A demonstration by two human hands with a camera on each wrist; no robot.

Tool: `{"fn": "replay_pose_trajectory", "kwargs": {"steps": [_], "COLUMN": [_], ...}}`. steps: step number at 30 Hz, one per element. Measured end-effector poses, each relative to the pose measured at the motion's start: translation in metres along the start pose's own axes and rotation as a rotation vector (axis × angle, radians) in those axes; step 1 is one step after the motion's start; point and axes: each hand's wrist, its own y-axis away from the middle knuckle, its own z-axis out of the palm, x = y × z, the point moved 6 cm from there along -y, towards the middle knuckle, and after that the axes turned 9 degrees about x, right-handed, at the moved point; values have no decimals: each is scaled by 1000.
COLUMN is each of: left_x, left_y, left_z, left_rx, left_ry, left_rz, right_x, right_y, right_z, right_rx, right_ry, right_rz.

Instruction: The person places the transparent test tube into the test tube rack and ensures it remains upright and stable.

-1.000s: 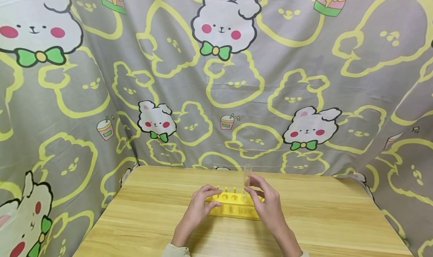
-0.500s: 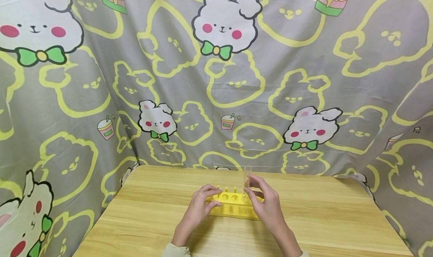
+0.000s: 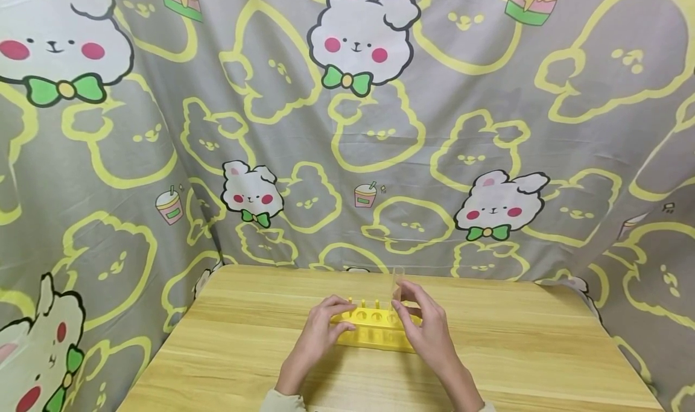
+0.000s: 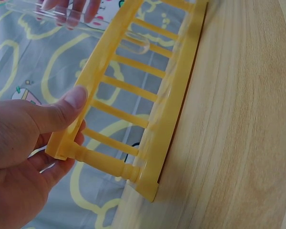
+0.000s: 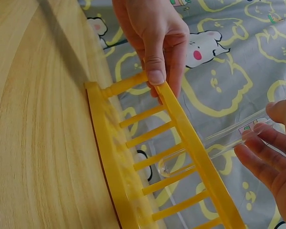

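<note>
A yellow test tube rack (image 3: 374, 341) stands upright on the wooden table. Its left end is gripped by my left hand (image 3: 316, 332), thumb on the near side of the top plate and fingers behind. My right hand (image 3: 432, 326) pinches a clear test tube (image 3: 399, 275) between thumb and fingers. The tube stands upright through a hole in the top plate. In the right wrist view, the rounded bottom of the test tube (image 5: 166, 165) hangs below the top plate, apart from the base. The right hand covers the rack's right end in the head view.
Several thin pegs (image 3: 377, 304) rise along the rack's back edge. The wooden table (image 3: 239, 333) stretches out on both sides of the rack. A grey curtain (image 3: 304, 140) with rabbit prints hangs behind and beside the table.
The test tube has sunk slightly lower into the rack, with my right hand still pinching it. My left hand and the rack stay in place.
</note>
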Motion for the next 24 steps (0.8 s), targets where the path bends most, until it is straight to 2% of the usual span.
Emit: {"fn": "replay_pose_trajectory", "kwargs": {"steps": [24], "left_x": [1], "left_y": [-1], "left_z": [-1], "left_rx": [-6], "left_ry": [0], "left_rz": [6], "right_x": [3], "right_y": [4], "right_z": [3], "right_rx": [-51], "right_ry": [25], "right_rz": [86]}}
